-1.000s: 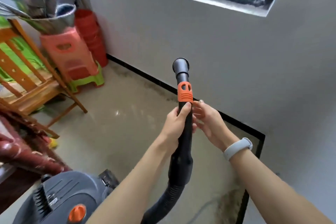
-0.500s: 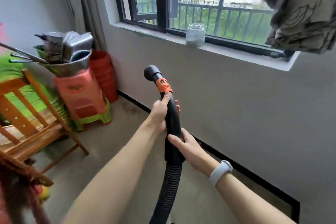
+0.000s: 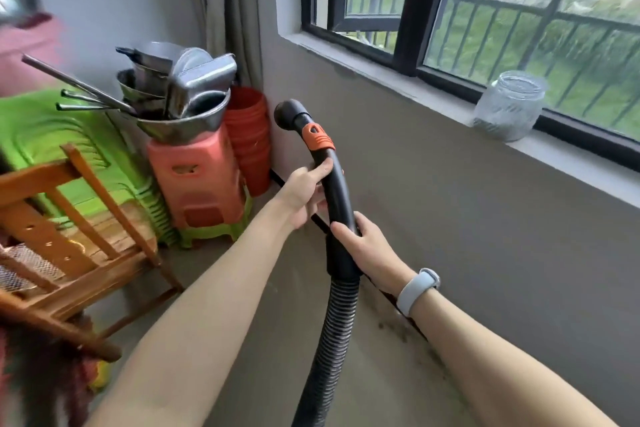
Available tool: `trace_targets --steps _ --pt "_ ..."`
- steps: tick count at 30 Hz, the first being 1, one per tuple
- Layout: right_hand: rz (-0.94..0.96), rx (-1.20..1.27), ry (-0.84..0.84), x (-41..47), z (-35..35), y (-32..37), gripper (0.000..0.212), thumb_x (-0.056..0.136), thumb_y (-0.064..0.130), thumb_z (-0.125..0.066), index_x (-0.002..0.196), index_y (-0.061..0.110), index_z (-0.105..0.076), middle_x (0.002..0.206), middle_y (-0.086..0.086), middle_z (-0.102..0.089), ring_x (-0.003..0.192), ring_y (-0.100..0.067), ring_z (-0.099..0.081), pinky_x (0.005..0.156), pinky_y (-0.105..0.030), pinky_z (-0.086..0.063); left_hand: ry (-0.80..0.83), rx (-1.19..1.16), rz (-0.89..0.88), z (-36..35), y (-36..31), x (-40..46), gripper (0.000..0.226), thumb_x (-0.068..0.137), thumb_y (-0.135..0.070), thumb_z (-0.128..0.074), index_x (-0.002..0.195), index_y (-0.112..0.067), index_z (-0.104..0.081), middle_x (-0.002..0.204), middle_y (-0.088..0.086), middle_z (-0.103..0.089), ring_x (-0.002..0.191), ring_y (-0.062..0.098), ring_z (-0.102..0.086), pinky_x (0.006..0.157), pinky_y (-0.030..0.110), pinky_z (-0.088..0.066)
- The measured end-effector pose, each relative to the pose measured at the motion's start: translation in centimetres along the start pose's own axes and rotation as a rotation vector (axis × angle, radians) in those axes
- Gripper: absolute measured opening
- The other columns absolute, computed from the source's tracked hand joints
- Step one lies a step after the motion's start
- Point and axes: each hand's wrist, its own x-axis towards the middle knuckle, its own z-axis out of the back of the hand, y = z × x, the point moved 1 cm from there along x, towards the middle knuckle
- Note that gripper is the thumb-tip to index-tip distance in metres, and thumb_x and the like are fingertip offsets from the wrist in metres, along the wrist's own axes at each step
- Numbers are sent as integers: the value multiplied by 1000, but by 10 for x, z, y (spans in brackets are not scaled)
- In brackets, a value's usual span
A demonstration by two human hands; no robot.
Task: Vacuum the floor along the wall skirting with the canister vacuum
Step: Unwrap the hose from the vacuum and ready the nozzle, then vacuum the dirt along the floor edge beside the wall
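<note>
Hands share the curved hose handle (image 3: 334, 191), left hand (image 3: 304, 196) wrapped just below its orange collar (image 3: 318, 140) to aim the open nozzle end (image 3: 287, 114), right hand (image 3: 363, 246) gripping nearer the ribbed hose (image 3: 332, 340), raised above the black skirting (image 3: 408, 319).

Black curved wand (image 3: 337, 191) w/ orange collar (image 3: 318, 139) held up off the floor (image 3: 242, 340), open end (image 3: 285, 113) aimed left twd corner, ribbed hose (image 3: 332, 340) hanging below; black skirting (image 3: 391, 298) runs along wall base behind.
</note>
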Motion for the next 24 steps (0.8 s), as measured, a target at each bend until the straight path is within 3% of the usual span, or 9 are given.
trace_targets --steps 2,5,9,13,16,19,24 --pt "17 -15 30 44 2 8 20 92 22 -55 95 2 -51 82 -5 -55 72 -15 -54 65 -28 -49 -26 -32 -24 12 -15 35 11 99 -19 -47 94 -17 -57 95 2 -63 86 14 -60 77 30 -49" --pt "34 -47 70 115 2 10 15 92 23 -55 91 9 -49 81 -3 -54 70 -14 -53 62 -24 -46 -83 -37 -30 30 -31 97 6 98 -15 -49 97 -15 -55 95 3 -62 83 14 -60 68 27 -49" --pt "26 -74 106 220 1 3 12 93 24 -55 91 12 -50 83 -3 -57 69 -12 -55 58 -18 -46 -144 24 -32 54 -47 190 3 96 -16 -53 96 -14 -56 94 3 -61 82 14 -60 70 26 -51" --pt "21 -98 142 330 -1 12 14 92 26 -55 94 13 -50 88 -4 -59 74 -14 -57 66 -26 -49 -188 74 -14 77 -75 284 4 96 -14 -52 95 -15 -56 92 1 -61 81 11 -59 61 20 -52" --pt "5 -101 161 399 -15 19 25 93 27 -54 104 5 -51 89 -6 -58 77 -17 -57 72 -34 -51 -204 115 -16 107 -97 348 15 96 -15 -52 110 -12 -55 98 2 -62 87 12 -59 73 25 -48" --pt "-21 -130 189 452 -38 19 24 93 30 -54 104 10 -49 85 -1 -57 74 -14 -57 71 -32 -52 -224 163 21 148 -109 396 28 94 -17 -55 121 -8 -55 108 4 -63 95 15 -59 78 28 -43" --pt "-94 -154 179 529 -87 -6 16 92 32 -54 96 19 -46 81 2 -58 72 -15 -59 68 -31 -52 -226 218 95 220 -95 475 27 94 -16 -56 119 -7 -56 112 9 -63 103 24 -59 91 38 -45"
